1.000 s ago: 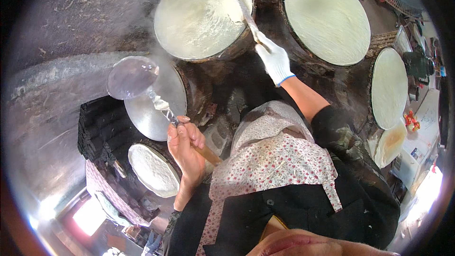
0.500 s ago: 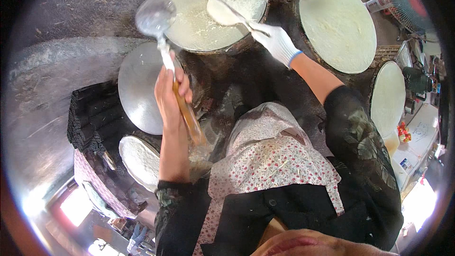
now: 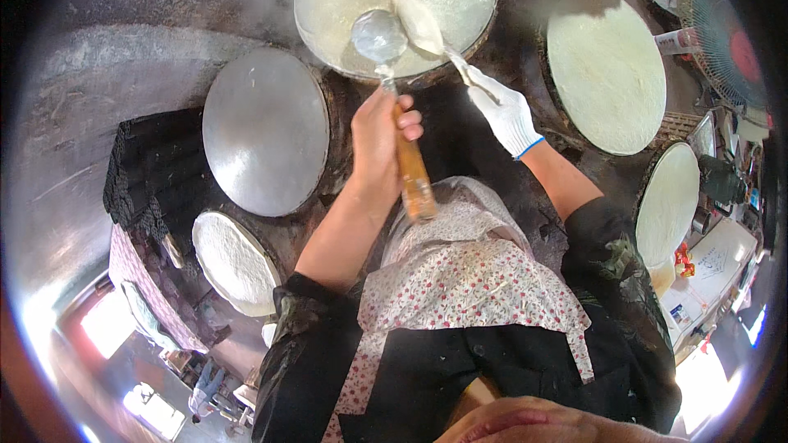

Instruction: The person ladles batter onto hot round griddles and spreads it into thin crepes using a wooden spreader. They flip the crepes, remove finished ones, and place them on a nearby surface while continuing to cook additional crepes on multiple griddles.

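My bare left hand is wrapped round the wooden handle of a metal ladle. The ladle's round bowl is over the near part of a big round griddle coated with pale batter. In a white knit glove, my right hand grips the thin handle of a flat paddle whose blade is smeared with batter. The blade is over the same griddle, just right of the ladle's bowl. Whether either tool touches the griddle, I cannot tell.
Left stands a bare grey griddle, with a round pan of white stuff nearer me. Two more batter-covered griddles, one farther and one nearer, are on the right. A fan stands at the far right.
My left hand has swung the ladle rightward, from the griddle's left edge to beside the paddle. The paddle's blade now points more away from me. The whole view has shifted slightly.
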Motion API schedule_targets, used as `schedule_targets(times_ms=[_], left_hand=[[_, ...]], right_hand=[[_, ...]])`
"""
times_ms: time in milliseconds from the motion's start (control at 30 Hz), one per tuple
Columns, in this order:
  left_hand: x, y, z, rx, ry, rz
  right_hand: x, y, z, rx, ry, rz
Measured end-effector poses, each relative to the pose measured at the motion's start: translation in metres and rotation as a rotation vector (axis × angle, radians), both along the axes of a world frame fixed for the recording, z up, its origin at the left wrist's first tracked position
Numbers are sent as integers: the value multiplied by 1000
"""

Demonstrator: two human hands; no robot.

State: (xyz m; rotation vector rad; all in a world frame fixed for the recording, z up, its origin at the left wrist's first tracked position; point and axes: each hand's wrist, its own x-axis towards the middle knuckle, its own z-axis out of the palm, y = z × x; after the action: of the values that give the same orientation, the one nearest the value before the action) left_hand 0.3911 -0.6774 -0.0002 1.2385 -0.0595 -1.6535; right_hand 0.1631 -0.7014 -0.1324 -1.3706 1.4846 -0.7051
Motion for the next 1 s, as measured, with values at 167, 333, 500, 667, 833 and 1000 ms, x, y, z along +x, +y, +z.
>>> schedule_targets(times_ms=[167, 333, 500, 667, 833, 1000], left_hand=[[10, 0, 14, 21, 679, 144], [59, 65, 74, -277, 919, 217], [71, 81, 82, -215, 482, 175], [91, 117, 79, -179, 495, 344], [133, 158, 61, -226, 416, 477], [176, 137, 26, -205, 272, 446]], right_hand=[[18, 9, 51, 2, -205, 53], [-6, 14, 97, 65, -323, -282], [-5, 44, 56, -42, 128, 38], [6, 55, 14, -73, -118, -128], [38, 55, 15, -93, 140, 139], [106, 86, 26, 14, -73, 284]])
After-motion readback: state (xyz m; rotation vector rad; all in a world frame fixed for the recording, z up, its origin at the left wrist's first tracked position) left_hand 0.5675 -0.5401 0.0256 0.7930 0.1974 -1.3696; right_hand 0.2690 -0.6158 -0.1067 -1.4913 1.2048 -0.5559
